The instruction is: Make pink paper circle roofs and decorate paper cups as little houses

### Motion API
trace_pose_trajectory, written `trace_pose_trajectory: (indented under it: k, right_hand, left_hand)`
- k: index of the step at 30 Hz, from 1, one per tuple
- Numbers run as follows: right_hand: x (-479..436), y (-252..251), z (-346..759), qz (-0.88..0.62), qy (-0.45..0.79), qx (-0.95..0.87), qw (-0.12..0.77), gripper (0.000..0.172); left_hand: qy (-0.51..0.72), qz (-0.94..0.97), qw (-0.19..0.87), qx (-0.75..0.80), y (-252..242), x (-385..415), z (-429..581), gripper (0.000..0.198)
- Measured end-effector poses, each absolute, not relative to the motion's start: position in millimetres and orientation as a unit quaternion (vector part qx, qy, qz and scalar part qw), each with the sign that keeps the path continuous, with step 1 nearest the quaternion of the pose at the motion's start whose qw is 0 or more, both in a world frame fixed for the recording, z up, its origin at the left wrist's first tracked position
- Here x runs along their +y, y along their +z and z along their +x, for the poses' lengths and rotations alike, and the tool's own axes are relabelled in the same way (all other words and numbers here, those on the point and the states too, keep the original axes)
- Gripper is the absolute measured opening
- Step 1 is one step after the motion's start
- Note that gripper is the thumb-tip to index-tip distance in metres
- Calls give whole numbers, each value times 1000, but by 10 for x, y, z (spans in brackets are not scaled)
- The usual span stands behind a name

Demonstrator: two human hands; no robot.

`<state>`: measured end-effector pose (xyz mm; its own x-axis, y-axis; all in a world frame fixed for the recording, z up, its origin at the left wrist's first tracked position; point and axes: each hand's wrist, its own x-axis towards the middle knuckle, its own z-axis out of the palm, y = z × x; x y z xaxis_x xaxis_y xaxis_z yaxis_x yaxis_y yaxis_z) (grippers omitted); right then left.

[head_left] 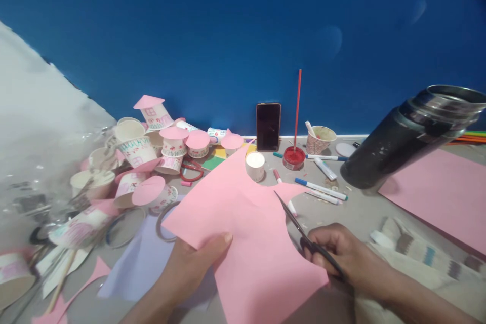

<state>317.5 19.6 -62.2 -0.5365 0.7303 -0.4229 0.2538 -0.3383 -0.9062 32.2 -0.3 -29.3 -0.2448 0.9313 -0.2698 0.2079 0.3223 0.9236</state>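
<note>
My left hand [201, 258] grips a large sheet of pink paper [243, 223], thumb on top and the other fingers hidden underneath. Curved cuts have been made along the sheet's right and upper edges, leaving pointed corners. In my right hand [337, 253] is a pair of scissors [304, 235], fingers wrapped around the handles. The blades point up and left, and their tips lie at the narrow pink strip on the sheet's right side. Just beyond the paper stands a small white paper cup [254, 166].
Decorated paper cups with pink cone tops [173, 147] crowd the left. A phone [268, 126] leans on the blue wall beside a red paint pot [293, 158]. Markers [321, 190] lie mid-table. A dark flask [402, 136], another pink sheet [436, 197] and a cloth [421, 263] are right.
</note>
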Motion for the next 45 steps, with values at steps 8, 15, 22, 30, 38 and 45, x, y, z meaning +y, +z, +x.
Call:
trace_pose_trajectory:
  k: [8,15,22,30,38,45]
  right_hand:
    - [186,-607,3193,-442,682,-558,168,64]
    - [194,-612,3188,-446,693,-542,166,63]
    - [180,-686,3228,-429,711,-531,171,69]
    - [171,-681,3232,-432,715,-524,165,71]
    - [194,-626,3202,-429,716,-528,158,71]
    - [167,-636,3215,-436,724,-517,136,70]
  left_hand:
    - [394,433,454,672,-304,6,259,41]
    - [408,423,489,645,-256,33,259,39]
    - [412,425,478,649,-206,38,263,42]
    - [402,447,464,650,-193,34,277,43]
    - [410,443,434,668,-105,66,259,51]
    - [400,440,475,648,-88,76,221,50]
